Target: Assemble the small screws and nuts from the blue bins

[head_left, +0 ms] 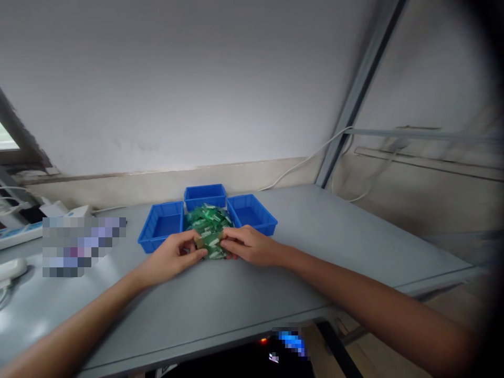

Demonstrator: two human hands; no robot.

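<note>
A heap of small flat green pieces with white strips lies on the grey table between three blue bins. Their exact kind is too small to make out. At the near edge of the heap, a flat green piece is between my two hands. My left hand has its thumb and fingers closed at the left end of this piece. From the other side, my right hand pinches its right end. Part of the heap is hidden behind the fingers.
Around the heap stand a left blue bin, a back blue bin and a right blue bin. A power strip and a white device are at the left. A cable runs along the wall.
</note>
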